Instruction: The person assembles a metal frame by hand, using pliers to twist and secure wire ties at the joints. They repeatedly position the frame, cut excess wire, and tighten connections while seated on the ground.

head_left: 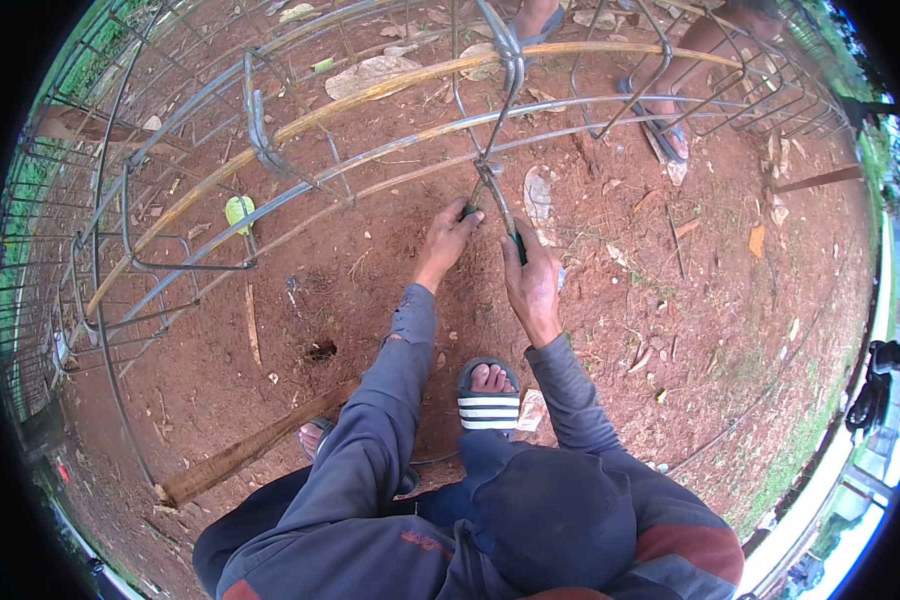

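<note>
Both of my hands are on a pair of pincers (501,205) with dark green grips, one handle in each. My left hand (444,245) is closed round the left handle, and my right hand (535,288) is wrapped round the right one, a little nearer to me. The handles stand apart. At their far end the jaws meet a steel bar joint on the lower near side of a rebar cage (610,46); whether they grip wire there is too small to tell. The cage's long bars and bent stirrups arch across the far side.
Another person's sandalled foot (667,138) stands beyond the cage at the right, with a second foot (535,18) farther left. A wooden plank (260,445) lies by my left foot. Red soil carries dry leaves, a green leaf (238,212) and a small hole (322,350).
</note>
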The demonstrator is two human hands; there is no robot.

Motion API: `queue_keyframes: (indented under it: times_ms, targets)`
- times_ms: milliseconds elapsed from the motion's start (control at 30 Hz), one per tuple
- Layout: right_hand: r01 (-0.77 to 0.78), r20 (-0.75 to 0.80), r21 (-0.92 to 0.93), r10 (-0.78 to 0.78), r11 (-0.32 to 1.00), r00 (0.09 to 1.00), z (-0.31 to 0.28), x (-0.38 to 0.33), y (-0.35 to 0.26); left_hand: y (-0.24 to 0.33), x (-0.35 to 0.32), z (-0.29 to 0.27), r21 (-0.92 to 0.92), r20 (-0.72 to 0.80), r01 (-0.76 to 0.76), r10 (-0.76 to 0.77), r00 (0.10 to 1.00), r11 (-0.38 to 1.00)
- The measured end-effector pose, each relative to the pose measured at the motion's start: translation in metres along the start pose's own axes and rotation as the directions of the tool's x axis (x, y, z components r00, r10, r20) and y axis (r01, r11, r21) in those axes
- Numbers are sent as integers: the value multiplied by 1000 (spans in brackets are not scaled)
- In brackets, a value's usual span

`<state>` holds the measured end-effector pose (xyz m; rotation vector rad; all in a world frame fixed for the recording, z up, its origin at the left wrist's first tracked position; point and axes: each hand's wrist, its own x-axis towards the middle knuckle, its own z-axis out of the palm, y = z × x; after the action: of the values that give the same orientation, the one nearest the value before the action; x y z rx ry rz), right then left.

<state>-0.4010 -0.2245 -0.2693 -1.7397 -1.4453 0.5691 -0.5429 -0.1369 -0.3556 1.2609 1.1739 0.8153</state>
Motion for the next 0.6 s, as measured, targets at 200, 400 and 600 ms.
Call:
queue_keyframes:
  times_ms: [200,400,600]
  targets:
    - [8,-41,66,-6,998,999,6,1,-3,20,-13,14,14,-11,162,-161,987,987]
    - [-17,-64,88,22,996,998,18,-3,-7,-7,-27,38,-473,-22,32,-48,999,881]
    - [-21,-88,29,24,999,996,18,-3,-7,-34,-24,59,-677,96,-5,95,991,736]
